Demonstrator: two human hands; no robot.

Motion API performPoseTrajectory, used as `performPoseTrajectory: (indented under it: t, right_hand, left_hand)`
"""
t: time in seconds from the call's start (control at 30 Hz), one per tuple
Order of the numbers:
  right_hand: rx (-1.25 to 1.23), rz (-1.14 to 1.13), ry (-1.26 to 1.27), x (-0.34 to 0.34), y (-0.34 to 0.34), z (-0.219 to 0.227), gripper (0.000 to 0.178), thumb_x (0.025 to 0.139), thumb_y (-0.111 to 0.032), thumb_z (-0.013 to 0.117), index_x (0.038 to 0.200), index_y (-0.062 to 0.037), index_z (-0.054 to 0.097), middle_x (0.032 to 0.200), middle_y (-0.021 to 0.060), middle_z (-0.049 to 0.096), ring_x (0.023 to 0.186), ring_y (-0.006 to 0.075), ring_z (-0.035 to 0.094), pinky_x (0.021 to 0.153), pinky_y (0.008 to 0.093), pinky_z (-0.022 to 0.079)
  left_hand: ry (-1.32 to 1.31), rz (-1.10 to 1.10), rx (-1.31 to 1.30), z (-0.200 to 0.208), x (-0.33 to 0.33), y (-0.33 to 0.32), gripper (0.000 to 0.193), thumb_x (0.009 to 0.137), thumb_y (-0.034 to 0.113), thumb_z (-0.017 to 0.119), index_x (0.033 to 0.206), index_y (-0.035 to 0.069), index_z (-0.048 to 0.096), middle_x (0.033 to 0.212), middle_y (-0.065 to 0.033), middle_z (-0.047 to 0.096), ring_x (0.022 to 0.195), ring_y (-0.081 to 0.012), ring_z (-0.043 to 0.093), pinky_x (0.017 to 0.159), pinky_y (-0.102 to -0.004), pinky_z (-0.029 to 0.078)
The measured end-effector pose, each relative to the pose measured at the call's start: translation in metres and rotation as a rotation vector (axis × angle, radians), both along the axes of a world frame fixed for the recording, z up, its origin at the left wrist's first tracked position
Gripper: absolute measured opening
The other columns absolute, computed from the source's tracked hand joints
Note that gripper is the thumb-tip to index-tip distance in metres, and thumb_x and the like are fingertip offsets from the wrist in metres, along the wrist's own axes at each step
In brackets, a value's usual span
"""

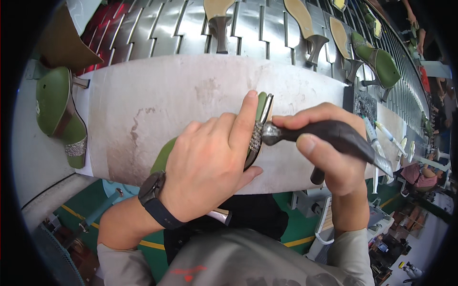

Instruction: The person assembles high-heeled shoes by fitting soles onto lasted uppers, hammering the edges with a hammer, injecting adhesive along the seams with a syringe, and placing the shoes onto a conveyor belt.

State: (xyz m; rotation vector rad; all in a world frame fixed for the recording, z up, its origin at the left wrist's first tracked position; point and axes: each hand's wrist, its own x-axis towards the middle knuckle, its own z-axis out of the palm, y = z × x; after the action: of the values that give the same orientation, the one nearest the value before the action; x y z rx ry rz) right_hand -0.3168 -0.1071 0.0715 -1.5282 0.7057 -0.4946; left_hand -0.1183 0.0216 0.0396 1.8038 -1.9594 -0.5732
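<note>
A green heeled shoe (162, 153) with a glittery silver band lies on the pale worktable (119, 109) in front of me. My left hand (205, 148), wearing a black watch, is closed over the shoe, index finger stretched along its toe end. Most of the shoe is hidden beneath that hand; a shiny heel (220, 216) pokes out below the wrist. In my right hand (334, 167) is a dark hammer (329, 133). Its round metal face touches or almost touches the shoe's edge by the glittery band; which of the two I cannot tell.
Another green heeled shoe (55, 102) stands at the left table end. Beyond the table runs a slatted metal conveyor (157, 28) carrying tan soles with heels (305, 24) and a green shoe (379, 64). Syringes (373, 131) and a dark box (359, 102) sit right. Another person (420, 176) sits far right.
</note>
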Motion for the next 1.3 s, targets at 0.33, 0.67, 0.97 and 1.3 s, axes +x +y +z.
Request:
performPoseTrajectory:
  t: [0.33, 0.67, 0.97, 1.3]
  right_hand:
    - [-0.79, 0.152, 0.066, 0.002, 0.057, -0.002, 0.032, 0.074, -0.003, 0.085, 0.103, 0.0058, 0.076, 0.106, 0.022, 0.078, 0.097, 0.0367, 0.078, 0.086, 0.0401, 0.065]
    - [-0.93, 0.02, 0.066, 0.003, 0.087, -0.002, 0.035, 0.073, -0.005, 0.087, 0.104, 0.006, 0.075, 0.108, 0.0214, 0.077, 0.094, 0.0371, 0.076, 0.086, 0.0392, 0.064]
    - [-1.013, 0.087, 0.149, 0.018, 0.115, -0.028, 0.035, 0.072, -0.004, 0.086, 0.103, 0.0071, 0.075, 0.107, 0.0217, 0.077, 0.091, 0.0331, 0.076, 0.082, 0.0367, 0.066]
    - [-0.468, 0.037, -0.104, 0.038, 0.134, -0.041, 0.037, 0.074, -0.001, 0.086, 0.109, 0.0053, 0.074, 0.107, 0.0211, 0.078, 0.098, 0.0348, 0.077, 0.085, 0.0386, 0.063]
  left_hand:
    - [0.016, 0.024, -0.063, -0.009, 0.003, 0.004, 0.118, 0.072, 0.022, 0.093, 0.164, -0.008, 0.026, 0.104, -0.0176, 0.065, 0.09, -0.0381, 0.066, 0.077, -0.0468, 0.052]
    - [0.259, -0.089, -0.098, -0.028, 0.051, 0.017, 0.064, 0.095, 0.035, 0.078, 0.142, -0.004, 0.058, 0.118, -0.0262, 0.071, 0.101, -0.0439, 0.069, 0.088, -0.0473, 0.055]
    - [0.337, -0.015, -0.068, -0.031, 0.046, 0.018, 0.042, 0.1, 0.031, 0.071, 0.124, -0.004, 0.068, 0.103, -0.0205, 0.074, 0.092, -0.0424, 0.068, 0.081, -0.0468, 0.054]
    - [0.317, -0.012, -0.156, -0.033, 0.044, 0.018, 0.044, 0.101, 0.033, 0.07, 0.125, -0.004, 0.068, 0.101, -0.0206, 0.073, 0.09, -0.0413, 0.068, 0.079, -0.046, 0.054]
